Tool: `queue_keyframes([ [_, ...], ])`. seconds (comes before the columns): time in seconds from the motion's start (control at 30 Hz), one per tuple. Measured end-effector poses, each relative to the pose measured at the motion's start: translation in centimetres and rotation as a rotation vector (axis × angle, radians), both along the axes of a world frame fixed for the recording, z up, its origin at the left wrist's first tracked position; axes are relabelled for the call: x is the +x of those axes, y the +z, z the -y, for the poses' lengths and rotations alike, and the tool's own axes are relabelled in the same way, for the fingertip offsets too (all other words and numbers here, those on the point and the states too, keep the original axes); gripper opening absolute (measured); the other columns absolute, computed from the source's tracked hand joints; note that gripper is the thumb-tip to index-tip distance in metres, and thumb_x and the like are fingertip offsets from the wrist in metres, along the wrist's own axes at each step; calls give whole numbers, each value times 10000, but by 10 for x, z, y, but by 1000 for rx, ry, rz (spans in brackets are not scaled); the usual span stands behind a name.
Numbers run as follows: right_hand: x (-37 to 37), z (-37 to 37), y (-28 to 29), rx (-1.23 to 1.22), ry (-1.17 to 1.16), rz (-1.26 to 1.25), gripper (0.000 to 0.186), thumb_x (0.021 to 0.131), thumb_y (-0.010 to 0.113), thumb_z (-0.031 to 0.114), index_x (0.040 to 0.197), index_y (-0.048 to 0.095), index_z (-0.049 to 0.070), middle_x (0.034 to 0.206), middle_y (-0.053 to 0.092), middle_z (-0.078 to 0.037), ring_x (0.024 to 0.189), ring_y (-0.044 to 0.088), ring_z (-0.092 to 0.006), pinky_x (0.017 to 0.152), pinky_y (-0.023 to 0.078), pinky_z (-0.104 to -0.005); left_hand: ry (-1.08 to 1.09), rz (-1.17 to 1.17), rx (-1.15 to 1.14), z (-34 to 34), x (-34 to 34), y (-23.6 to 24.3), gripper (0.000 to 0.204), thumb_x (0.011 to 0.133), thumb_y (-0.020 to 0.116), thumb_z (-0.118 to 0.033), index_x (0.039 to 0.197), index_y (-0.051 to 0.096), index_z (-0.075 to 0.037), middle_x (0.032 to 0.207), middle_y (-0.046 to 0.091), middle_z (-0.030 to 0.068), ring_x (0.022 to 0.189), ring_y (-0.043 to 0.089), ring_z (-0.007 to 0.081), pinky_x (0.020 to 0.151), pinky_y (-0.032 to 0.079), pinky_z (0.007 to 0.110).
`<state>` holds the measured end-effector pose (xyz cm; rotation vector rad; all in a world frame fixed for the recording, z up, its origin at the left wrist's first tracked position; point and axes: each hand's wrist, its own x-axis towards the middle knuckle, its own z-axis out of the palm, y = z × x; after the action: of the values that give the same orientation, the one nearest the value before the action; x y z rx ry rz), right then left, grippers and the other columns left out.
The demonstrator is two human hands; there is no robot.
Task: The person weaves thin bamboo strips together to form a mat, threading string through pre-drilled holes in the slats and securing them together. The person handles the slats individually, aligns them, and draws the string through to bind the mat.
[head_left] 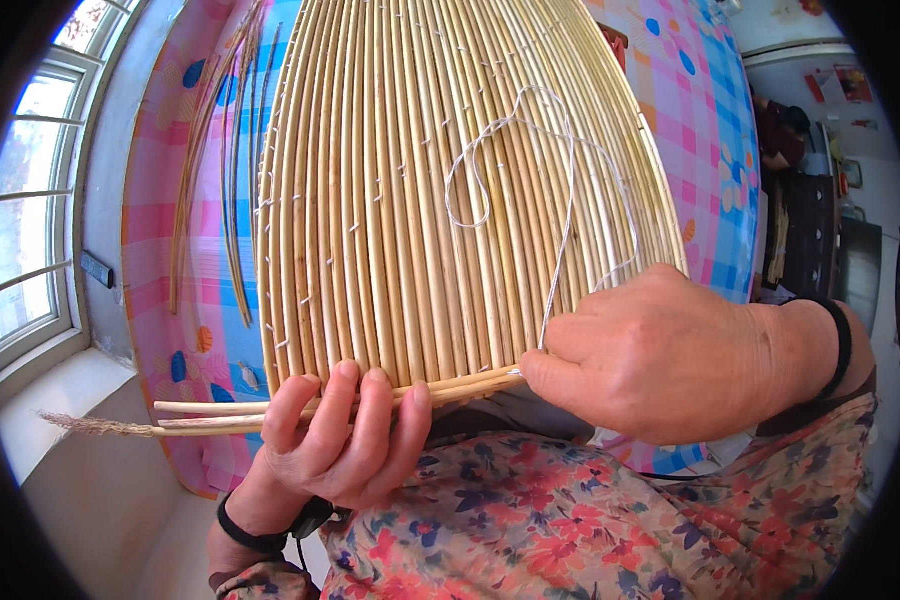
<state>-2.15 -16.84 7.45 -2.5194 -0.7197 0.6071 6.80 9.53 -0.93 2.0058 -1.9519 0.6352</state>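
A mat of pale round plant stalks (420,200), stitched together with rows of short white stitches, stretches away from me. Along its near edge two or more loose stalks (210,425) run crosswise, one ending in a brushy tip at the left. My left hand (345,435) is curled round these crosswise stalks, fingertips on top. At the right end of them my right hand (650,355) is closed, thumb and finger pinched. White thread (480,180) loops over the mat and runs into this hand; whether a needle is in the fingers is hidden.
More thin dark-tipped stalks (230,200) lie left of the mat on a pink and blue checked cloth (185,130). A barred window (35,220) and its sill border the left side. At the far right, another person (780,130) is near dark furniture (805,230).
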Motion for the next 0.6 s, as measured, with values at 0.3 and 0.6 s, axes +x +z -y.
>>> queue_keyframes([
  [0.3,-3,-2,-8,-26,-14,92,158,733,591,97,876,571,32,698,517,-50,629,602,-215,468,483,-336,39,12,-32,4,-2,-5,175,898,601,-195,1051,676,-158,1016,621,29,955,592,203,780,469,360],
  [0.6,-11,8,3,-157,-16,207,53,783,580,103,794,565,54,681,549,-67,640,640,-236,504,534,-364,16,54,-68,12,1,-11,218,889,589,-171,1072,677,-89,1015,654,55,912,606,206,756,488,351],
])
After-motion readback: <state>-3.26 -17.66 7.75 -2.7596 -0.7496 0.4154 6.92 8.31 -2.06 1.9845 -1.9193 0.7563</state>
